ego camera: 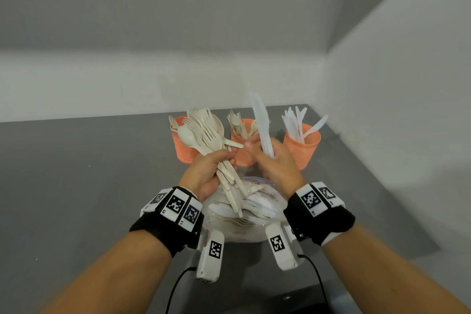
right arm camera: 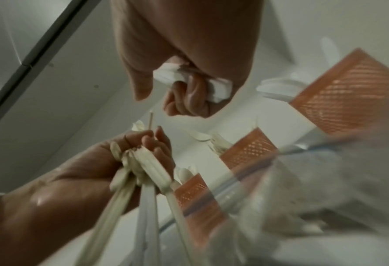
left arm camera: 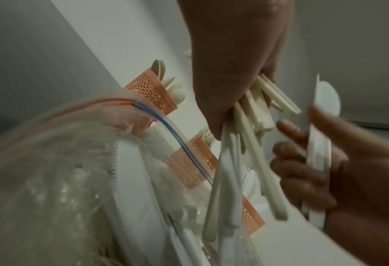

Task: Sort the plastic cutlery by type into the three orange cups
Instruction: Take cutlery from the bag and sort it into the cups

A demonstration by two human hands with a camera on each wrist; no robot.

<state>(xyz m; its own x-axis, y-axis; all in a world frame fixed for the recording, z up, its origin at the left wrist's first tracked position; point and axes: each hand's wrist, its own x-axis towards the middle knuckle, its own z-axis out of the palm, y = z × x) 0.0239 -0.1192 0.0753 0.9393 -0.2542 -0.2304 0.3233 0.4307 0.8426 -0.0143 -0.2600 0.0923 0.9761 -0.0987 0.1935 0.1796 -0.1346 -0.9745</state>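
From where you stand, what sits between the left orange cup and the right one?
In the head view, the middle orange cup stands between the left orange cup and the right orange cup. It holds beige forks, and the hands partly hide it.

A grey surface runs ahead of me to pale walls that meet in a corner at the far right. Black bands with white marker blocks wrap both my wrists, and thin black cables trail from the small white units beneath them toward the near edge.
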